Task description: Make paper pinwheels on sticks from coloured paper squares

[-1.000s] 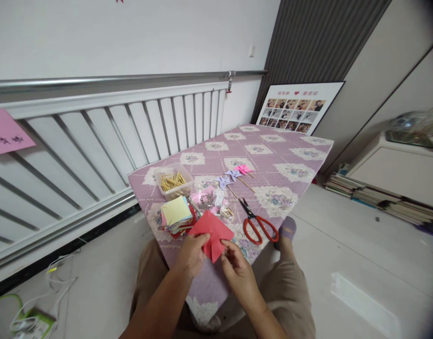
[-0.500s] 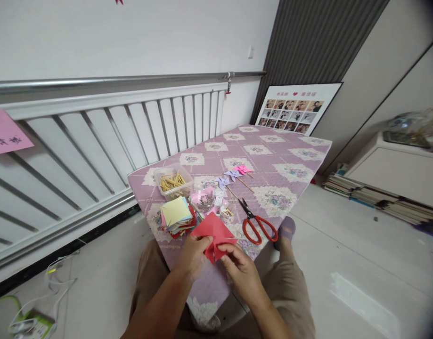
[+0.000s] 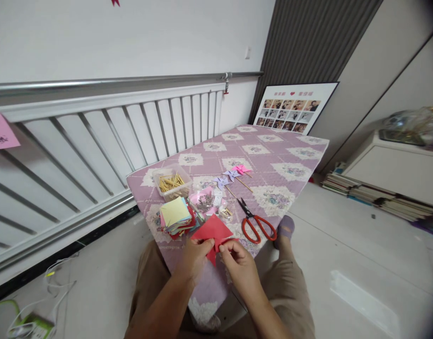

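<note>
Both hands pinch a red square of paper (image 3: 211, 228) over the near end of a purple quilted table (image 3: 273, 155). My left hand (image 3: 194, 256) grips its near left edge with thumb on top. My right hand (image 3: 237, 261) pinches a folded flap near the paper's middle, fingers curled. The far corner of the paper points away from me. Just beyond lies a stack of coloured paper squares (image 3: 176, 214) with a yellow sheet on top.
Red-handled scissors (image 3: 256, 222) lie to the right of the paper. A clear box of wooden sticks (image 3: 171, 182), a small dish of pins (image 3: 203, 201) and finished paper pinwheels (image 3: 234, 173) sit further back. A white slatted rail runs along the left. Books are stacked on the floor at right.
My right hand has folded a flap of the red paper inward, so the sheet looks narrower. Both hands have drawn closer together. The camera has shifted slightly.
</note>
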Motion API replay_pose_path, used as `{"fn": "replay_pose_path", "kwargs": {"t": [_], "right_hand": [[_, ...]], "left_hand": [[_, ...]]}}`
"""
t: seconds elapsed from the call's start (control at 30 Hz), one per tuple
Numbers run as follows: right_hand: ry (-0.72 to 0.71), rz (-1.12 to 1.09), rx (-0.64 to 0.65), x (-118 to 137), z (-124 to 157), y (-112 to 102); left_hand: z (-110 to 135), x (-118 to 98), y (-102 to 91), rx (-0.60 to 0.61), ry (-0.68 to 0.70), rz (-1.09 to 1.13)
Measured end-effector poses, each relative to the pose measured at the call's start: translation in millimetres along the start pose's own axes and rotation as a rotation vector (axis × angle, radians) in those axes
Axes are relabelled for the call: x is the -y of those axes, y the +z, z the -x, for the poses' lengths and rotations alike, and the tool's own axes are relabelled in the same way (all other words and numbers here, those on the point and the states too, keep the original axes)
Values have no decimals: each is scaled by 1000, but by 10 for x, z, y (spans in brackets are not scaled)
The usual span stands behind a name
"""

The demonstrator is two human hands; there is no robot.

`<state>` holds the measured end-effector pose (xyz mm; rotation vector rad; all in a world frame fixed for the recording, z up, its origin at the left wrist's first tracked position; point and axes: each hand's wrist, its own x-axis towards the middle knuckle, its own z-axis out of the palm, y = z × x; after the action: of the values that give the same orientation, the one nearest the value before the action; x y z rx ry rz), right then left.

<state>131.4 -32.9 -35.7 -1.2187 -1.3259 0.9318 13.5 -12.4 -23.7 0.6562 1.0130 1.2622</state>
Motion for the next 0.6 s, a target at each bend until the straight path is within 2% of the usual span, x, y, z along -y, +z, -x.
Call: {"fn": "replay_pose_path", "kwargs": {"t": [0.1, 0.6], "right_hand": [[5, -1, -17, 9, -6, 7], [5, 33, -51, -1, -8, 1]], "left_hand": [[2, 6, 2, 47, 17, 19], [20, 67, -18, 3, -29, 29]]}}
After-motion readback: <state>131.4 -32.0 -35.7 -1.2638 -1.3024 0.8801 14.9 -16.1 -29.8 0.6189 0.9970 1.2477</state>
